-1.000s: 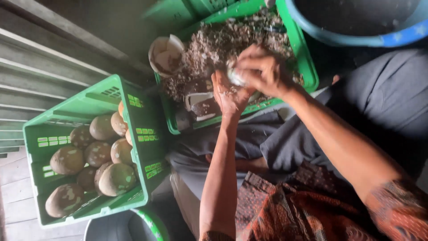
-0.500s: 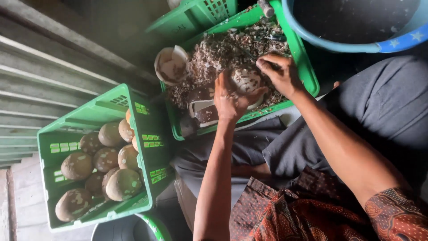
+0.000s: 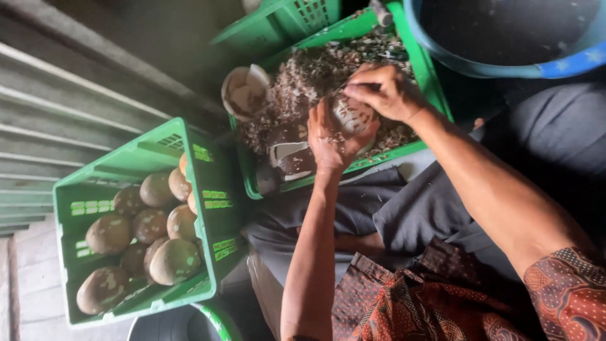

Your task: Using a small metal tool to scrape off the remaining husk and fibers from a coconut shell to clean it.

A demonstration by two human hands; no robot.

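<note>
My left hand [image 3: 329,140] cups a round coconut [image 3: 353,115], brown with white scraped patches, from below. It is held over a green crate [image 3: 429,69] filled with brown and white shavings. My right hand [image 3: 386,92] rests on the coconut's upper edge, its fingers pinched shut on what looks like a thin dark tool [image 3: 344,87], which is mostly hidden. Both forearms reach in from the lower right, over my lap in grey cloth.
A second green crate [image 3: 136,164] at the left holds several brown, white-patched coconuts [image 3: 170,259]. A broken white shell [image 3: 243,95] and shell pieces [image 3: 290,158] lie by the shavings. A blue tub [image 3: 568,63] stands at the top right, another green crate [image 3: 284,22] behind. Corrugated metal lies at the left.
My right hand has slid off the top of the coconut to its upper edge, so more of the scraped surface shows. The left hand has kept its grip. The view has shifted slightly.
</note>
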